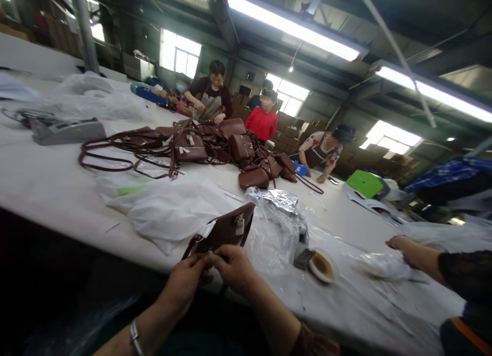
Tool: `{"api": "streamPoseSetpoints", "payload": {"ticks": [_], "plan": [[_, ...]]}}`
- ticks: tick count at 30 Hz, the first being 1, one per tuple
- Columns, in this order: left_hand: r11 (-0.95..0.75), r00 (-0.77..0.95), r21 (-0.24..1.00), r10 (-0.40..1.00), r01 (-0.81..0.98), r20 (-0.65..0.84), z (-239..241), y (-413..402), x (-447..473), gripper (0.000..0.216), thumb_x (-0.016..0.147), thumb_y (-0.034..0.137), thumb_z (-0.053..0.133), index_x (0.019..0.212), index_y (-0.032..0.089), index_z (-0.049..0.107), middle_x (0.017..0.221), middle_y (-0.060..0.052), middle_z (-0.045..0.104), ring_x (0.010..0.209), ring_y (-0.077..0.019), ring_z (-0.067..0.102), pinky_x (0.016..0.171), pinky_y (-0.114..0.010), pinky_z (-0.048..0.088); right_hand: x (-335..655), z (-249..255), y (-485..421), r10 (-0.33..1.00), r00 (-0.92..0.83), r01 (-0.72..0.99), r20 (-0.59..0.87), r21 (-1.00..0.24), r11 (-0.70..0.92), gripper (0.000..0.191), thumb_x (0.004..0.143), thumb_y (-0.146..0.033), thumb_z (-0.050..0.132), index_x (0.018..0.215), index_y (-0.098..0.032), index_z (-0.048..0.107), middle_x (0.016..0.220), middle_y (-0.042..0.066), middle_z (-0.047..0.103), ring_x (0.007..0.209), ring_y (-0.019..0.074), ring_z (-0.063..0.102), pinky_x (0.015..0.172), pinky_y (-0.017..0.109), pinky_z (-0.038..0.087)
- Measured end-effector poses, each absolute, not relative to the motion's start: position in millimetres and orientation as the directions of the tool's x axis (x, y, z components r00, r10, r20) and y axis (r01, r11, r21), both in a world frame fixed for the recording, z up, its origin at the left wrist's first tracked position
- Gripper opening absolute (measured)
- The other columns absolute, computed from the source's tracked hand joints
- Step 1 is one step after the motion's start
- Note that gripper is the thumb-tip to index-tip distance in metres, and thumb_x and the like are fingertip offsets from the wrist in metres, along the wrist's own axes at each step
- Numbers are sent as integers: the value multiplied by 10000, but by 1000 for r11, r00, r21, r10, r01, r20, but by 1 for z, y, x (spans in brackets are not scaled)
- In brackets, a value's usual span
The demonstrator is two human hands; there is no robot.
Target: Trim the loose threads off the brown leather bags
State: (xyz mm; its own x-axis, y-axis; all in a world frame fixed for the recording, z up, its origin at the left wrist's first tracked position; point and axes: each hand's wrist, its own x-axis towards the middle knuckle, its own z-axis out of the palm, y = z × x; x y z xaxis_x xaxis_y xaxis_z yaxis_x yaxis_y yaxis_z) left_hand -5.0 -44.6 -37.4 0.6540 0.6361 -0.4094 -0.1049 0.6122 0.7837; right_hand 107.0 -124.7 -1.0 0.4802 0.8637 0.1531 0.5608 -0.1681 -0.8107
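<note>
A dark brown handbag with a metal clasp and a white tag stands tilted at the table's near edge, right behind my hands. My left hand is closed, its thumb and fingers pinched together at the bag's lower edge. Its fingertips meet those of my right hand, which is also closed in a pinch. Something small and pale shows between the fingertips; I cannot make out what it is. White wrapping lies to the left of the bag, and crumpled clear plastic to its right.
A heap of brown handbags with straps covers the table's middle. A grey tape dispenser stands left. A round dish of brown stuff sits right, near a co-worker's arm. Several people work across the table.
</note>
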Motion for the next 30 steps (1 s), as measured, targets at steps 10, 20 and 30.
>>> {"api": "streamPoseSetpoints", "payload": {"ticks": [10,20,30], "plan": [[569,640,810,678,-144,-363,-48,-44,-3,390,581,435,821,771,112,715,689,-27,629,535,-89,514,542,-236,488,115,3,-112,891,447,692,74,-660,-293,170,791,-187,592,698,-188,734,686,17,716,643,145,625,580,215,390],[524,607,842,712,-125,-353,-55,-48,-2,334,624,435,779,755,133,727,733,-56,673,554,-106,547,528,-235,501,110,15,-100,831,548,717,-95,-459,-525,176,745,-290,581,728,-195,729,675,39,704,601,153,601,496,235,300],[550,586,823,716,-141,-379,-49,-46,-2,333,579,412,809,723,128,711,674,-31,645,529,-95,531,515,-229,506,112,11,-96,826,557,686,-86,-513,-516,152,701,-258,588,657,-181,712,591,30,659,546,150,561,468,241,282]]}}
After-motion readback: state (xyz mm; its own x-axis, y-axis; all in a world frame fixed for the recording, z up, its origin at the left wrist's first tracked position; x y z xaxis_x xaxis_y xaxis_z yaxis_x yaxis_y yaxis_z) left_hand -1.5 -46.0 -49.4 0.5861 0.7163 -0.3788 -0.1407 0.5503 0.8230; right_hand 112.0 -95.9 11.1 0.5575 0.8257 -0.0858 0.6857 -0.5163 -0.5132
